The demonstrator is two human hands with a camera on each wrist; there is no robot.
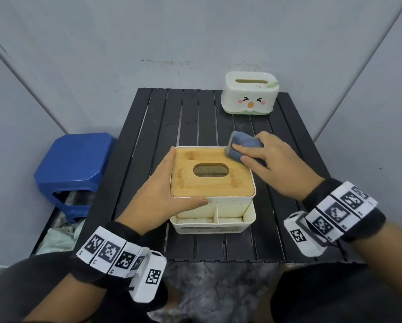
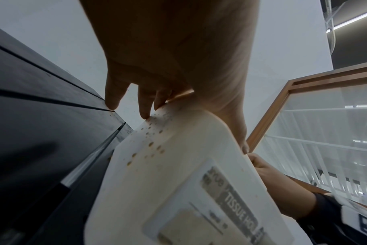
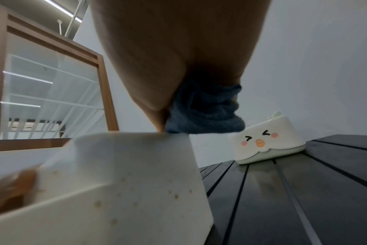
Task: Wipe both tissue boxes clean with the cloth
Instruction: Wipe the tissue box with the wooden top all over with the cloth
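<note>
A white tissue box with a bamboo lid [image 1: 230,183] stands mid-table, its white walls speckled with brown spots [image 2: 157,149] [image 3: 126,182]. My left hand [image 1: 158,190] [image 2: 168,58] holds its near-left corner, with the fingers down the left wall and the thumb along the front. My right hand [image 1: 272,159] [image 3: 168,58] grips a folded blue-grey cloth [image 1: 244,143] [image 3: 205,112] and presses it on the lid's far-right corner. A second white tissue box with a duck face [image 1: 250,96] [image 3: 266,140] sits untouched at the table's far right.
Both boxes stand on a black slatted table [image 1: 195,117] [image 3: 304,190] set against grey walls. A blue plastic stool [image 1: 76,159] stands to the left of the table, with crumpled fabric on the floor below it. A divided tray juts from the near box's front.
</note>
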